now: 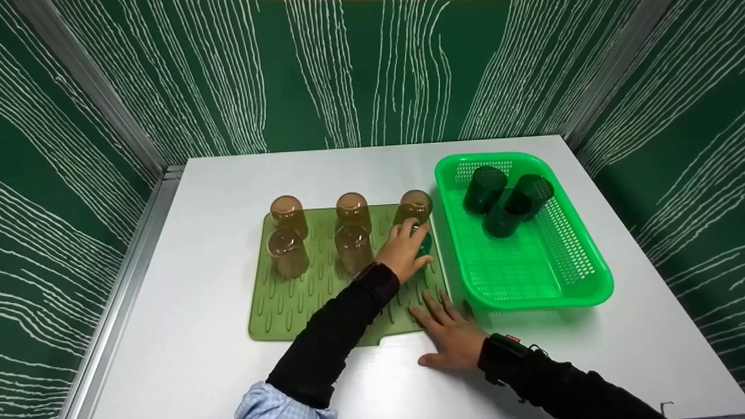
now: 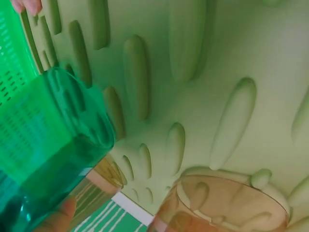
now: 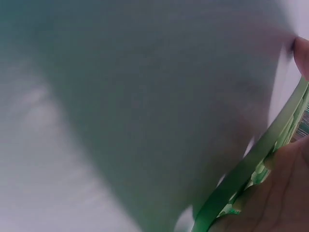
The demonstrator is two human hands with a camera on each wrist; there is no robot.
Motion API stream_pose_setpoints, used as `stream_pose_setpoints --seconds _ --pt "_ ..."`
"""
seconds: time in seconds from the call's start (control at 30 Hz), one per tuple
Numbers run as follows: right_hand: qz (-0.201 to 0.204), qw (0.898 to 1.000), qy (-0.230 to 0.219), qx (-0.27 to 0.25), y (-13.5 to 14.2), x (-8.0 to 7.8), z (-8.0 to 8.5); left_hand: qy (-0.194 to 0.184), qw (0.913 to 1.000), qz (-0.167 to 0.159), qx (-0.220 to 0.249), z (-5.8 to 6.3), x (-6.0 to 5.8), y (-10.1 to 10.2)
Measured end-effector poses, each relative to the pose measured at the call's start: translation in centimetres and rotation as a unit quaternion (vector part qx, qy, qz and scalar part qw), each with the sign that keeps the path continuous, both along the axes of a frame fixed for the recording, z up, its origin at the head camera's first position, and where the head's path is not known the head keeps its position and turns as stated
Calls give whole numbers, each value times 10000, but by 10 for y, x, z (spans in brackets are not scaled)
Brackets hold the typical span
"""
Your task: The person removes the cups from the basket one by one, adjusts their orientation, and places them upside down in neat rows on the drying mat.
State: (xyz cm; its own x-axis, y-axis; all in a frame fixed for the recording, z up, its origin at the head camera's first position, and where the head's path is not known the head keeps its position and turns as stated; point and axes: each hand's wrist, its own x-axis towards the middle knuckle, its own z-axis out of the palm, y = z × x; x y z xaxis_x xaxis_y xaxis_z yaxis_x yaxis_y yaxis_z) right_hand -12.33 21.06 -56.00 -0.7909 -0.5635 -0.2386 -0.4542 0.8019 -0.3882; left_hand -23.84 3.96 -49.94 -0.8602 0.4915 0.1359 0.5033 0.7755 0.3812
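My left hand (image 1: 403,250) grips a teal see-through tumbler (image 2: 53,140) over the right part of the green drying mat (image 1: 314,314). Its fingertips reach around the tumbler's top in the head view. Just behind stands an amber tumbler (image 1: 415,203), overlapped by the fingers. With fingers spread, my right hand (image 1: 457,340) rests at the mat's front right corner, fingertips on its edge and thumb out over the white table. Several more amber tumblers, such as one at the front left (image 1: 287,253), stand upside down in two rows on the mat.
Right of the mat, close beside it, sits a bright green plastic basket (image 1: 524,304) with perforated walls. Three dark tumblers (image 1: 486,189) stand in its far half. The white table (image 1: 192,244) meets dark green panels (image 1: 355,75) with white wavy lines on three sides.
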Motion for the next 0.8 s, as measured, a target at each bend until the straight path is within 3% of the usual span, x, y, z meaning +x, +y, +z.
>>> stream_pose_setpoints --seconds 0.47,0.8 --pt "19 9999 -35 -159 0 1 -1 212 9995 -31 252 -10 -8 7" --pt "-27 9999 5 -100 -1 1 0 -107 9989 -50 451 -10 -7 7"
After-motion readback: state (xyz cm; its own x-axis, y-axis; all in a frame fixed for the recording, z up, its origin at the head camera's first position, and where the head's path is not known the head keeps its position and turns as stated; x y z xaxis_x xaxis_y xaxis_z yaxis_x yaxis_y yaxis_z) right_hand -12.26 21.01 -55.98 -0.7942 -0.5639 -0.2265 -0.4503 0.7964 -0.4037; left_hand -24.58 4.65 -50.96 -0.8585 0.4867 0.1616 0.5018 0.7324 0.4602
